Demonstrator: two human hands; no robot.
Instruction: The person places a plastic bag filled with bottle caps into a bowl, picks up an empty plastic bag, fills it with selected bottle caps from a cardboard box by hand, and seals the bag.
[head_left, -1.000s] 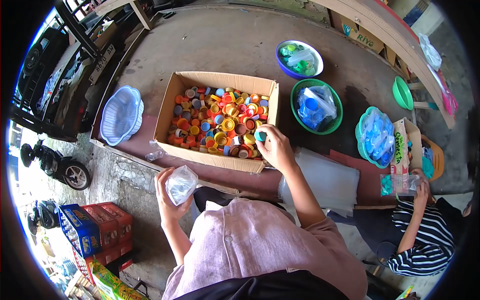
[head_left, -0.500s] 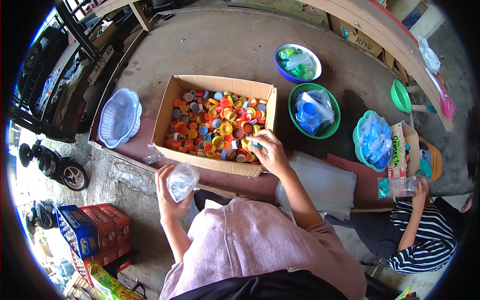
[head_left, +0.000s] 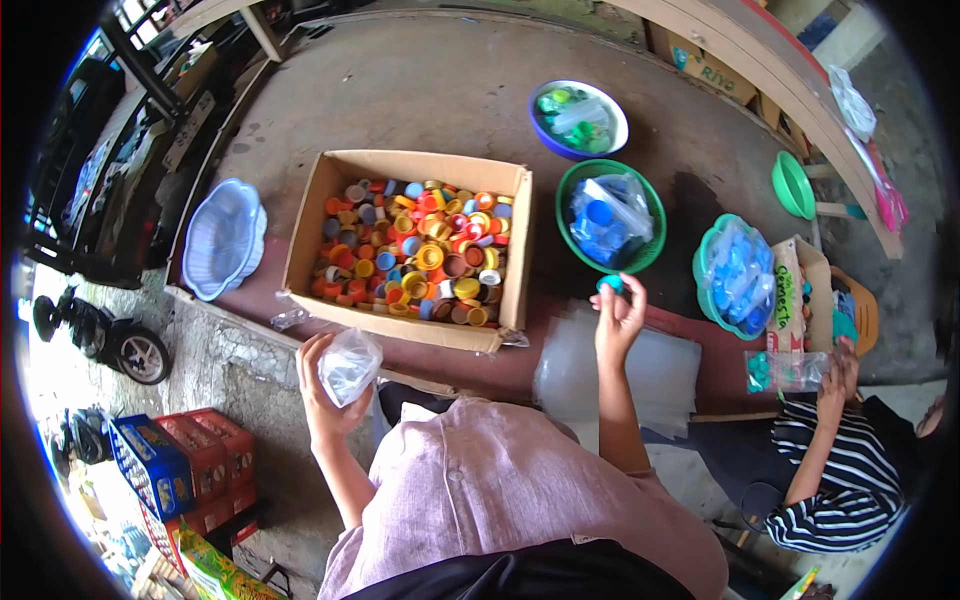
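A clear plastic bag [head_left: 349, 367] is held in my left hand [head_left: 322, 392], in front of the table's near edge. My right hand [head_left: 620, 318] pinches a teal cap [head_left: 610, 284] just below the green basket [head_left: 653, 246], over the stack of clear plastic sheets [head_left: 640, 370]. That basket holds bags of blue caps [head_left: 599, 212]. Left of my right hand, a cardboard box [head_left: 410, 329] is filled with loose caps in red, orange, yellow, blue and brown.
An empty pale blue basket [head_left: 224, 240] sits at the left. A purple-rimmed bowl [head_left: 577, 150] and a teal basket [head_left: 706, 262] hold bagged caps. At the right, a co-worker in striped sleeves [head_left: 835, 480] holds a bag of teal caps [head_left: 760, 371]. Crates [head_left: 190, 460] stand lower left.
My right hand has moved right, away from the box of caps, with the teal cap between its fingers. My left hand still holds the bag. The view has shifted slightly.
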